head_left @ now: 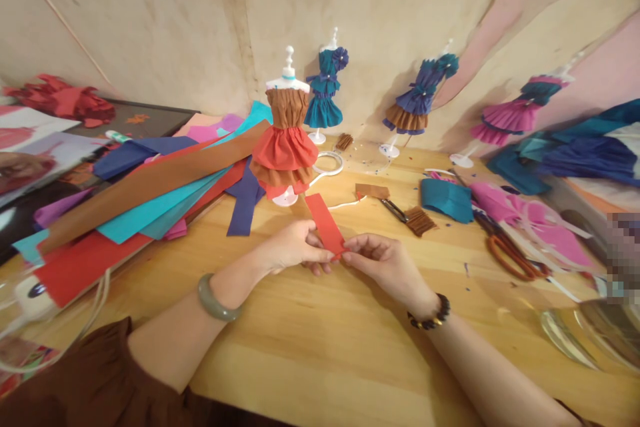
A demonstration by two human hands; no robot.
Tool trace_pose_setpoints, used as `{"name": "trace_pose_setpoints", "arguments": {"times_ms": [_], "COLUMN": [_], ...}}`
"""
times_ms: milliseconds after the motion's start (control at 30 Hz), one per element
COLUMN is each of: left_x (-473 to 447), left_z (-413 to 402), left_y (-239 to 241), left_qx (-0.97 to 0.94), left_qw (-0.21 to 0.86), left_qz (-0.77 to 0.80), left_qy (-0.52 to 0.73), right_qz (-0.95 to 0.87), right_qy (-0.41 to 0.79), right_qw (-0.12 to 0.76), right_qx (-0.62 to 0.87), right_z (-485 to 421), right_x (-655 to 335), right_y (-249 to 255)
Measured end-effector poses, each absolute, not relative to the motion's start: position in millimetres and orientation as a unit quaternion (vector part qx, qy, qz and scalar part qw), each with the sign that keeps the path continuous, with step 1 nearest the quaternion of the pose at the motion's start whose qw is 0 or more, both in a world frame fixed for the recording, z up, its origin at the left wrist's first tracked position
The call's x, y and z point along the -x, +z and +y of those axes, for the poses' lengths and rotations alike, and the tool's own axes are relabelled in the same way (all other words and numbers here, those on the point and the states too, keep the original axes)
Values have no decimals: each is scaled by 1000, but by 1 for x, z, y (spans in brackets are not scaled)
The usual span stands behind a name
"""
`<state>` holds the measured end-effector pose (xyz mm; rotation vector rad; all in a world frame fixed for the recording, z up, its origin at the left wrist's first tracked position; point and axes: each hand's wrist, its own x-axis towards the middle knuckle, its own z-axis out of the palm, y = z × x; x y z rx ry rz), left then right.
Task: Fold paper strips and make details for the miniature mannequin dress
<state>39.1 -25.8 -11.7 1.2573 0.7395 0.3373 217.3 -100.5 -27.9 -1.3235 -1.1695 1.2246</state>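
Observation:
My left hand (pixel 293 247) and my right hand (pixel 385 263) meet over the wooden table (pixel 325 347), both pinching the near end of a red paper strip (pixel 325 221). The strip sticks up and away from my fingers. Just behind it stands a small white mannequin (pixel 287 140) in a brown and red paper dress. A grey-green bangle sits on my left wrist, a dark bead bracelet on my right.
Long paper strips in brown, teal, red and navy (pixel 150 200) lie in a pile at the left. Three more dressed mannequins (pixel 325 90) stand along the back wall. Orange-handled scissors (pixel 510 253), pink paper and a teal piece (pixel 447 200) lie at the right.

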Motion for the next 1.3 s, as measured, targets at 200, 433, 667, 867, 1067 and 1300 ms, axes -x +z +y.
{"name": "trace_pose_setpoints", "arguments": {"times_ms": [200,433,667,867,1067,1300], "left_x": [-39,-41,-40,-40,-40,-40], "left_z": [-26,-29,-29,-29,-28,-31], "left_y": [-11,-17,-13,-14,-14,-12], "left_qx": [-559,-574,-573,-578,-574,-577], "left_qw": [736,732,725,723,728,724], "left_qz": [339,315,336,336,328,334], "left_qy": [174,189,182,177,183,181], "right_qz": [-494,-506,-480,-455,-454,-521], "right_qy": [477,448,482,484,483,484], "right_qw": [481,497,490,500,496,474], "right_qx": [545,545,545,555,561,519], "right_z": [-101,-103,-102,-100,-100,-102], "right_x": [-215,-213,-218,-220,-220,-217], "right_y": [-24,-24,-17,-18,-20,-17]}}
